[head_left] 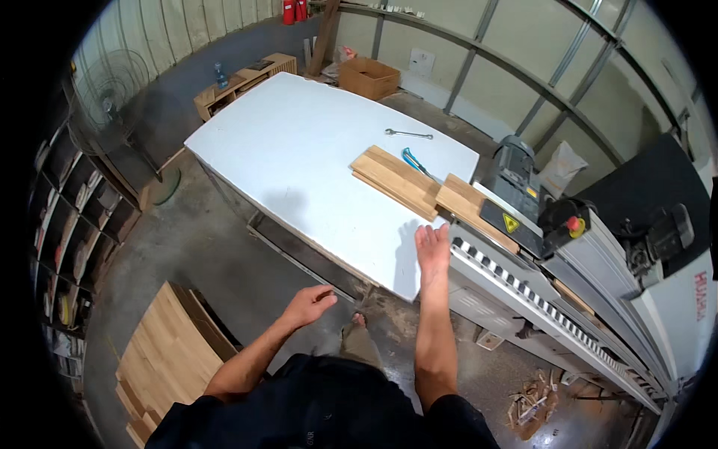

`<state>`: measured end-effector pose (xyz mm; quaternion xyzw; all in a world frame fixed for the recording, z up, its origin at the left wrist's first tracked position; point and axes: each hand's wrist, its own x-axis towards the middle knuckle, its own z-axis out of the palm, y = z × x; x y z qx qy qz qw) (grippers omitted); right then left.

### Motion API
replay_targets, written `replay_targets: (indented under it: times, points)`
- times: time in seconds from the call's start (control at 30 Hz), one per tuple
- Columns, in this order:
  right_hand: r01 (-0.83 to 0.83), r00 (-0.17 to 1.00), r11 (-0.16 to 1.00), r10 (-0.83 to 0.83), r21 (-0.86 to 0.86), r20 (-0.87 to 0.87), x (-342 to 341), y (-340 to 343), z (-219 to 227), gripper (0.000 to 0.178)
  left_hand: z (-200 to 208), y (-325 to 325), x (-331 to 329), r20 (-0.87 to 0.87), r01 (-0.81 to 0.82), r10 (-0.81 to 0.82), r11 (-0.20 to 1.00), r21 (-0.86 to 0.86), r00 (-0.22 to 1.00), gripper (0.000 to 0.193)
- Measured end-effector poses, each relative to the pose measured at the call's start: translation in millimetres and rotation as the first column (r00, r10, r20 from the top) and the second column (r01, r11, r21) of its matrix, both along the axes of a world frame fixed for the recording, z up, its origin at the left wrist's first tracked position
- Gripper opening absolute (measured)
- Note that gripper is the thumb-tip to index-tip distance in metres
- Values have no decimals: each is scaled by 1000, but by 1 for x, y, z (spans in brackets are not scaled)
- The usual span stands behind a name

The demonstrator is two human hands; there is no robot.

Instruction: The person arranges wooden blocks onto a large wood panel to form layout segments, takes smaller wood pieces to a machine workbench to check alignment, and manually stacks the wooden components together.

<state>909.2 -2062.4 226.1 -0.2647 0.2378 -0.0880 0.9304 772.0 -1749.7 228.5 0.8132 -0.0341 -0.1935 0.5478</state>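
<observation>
My right hand (pixel 431 245) reaches forward with fingers stretched out and holds nothing. Its fingertips are close to the near end of a stack of wooden boards (pixel 395 181) on the white table; whether they touch cannot be told. Beside it, another wooden board (pixel 473 208) lies on the bed of a long grey machine (pixel 523 299), its right end under a dark guard with a yellow warning sign. Lower left, my left hand (pixel 308 305) hangs in the air off the table's near edge, fingers loosely bent, thumb apart, nothing in it.
On the white table (pixel 299 150) lie a wrench (pixel 409 135) and a blue-handled tool (pixel 419 163). A stack of wooden panels (pixel 168 352) stands at lower left. Wood scraps (pixel 534 404) lie on the floor at right. Behind are a cardboard box (pixel 369 77) and a fan (pixel 112 97).
</observation>
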Motion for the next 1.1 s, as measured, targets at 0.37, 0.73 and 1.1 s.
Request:
replay_targets:
  times: [0.37, 0.73, 1.1]
  points:
    - [367, 918, 929, -354, 45, -176, 104, -2, -21, 27, 19, -33, 166, -154, 41, -66, 986, -163, 986, 42]
    - [-147, 984, 988, 142, -46, -105, 104, 172, 4, 23, 19, -54, 342, -304, -89, -66, 879, -469, 950, 19]
    - [53, 966, -53, -250, -997, 64, 157, 158, 24, 34, 0, -34, 419, 483, 95, -275, 927, 363, 831, 35]
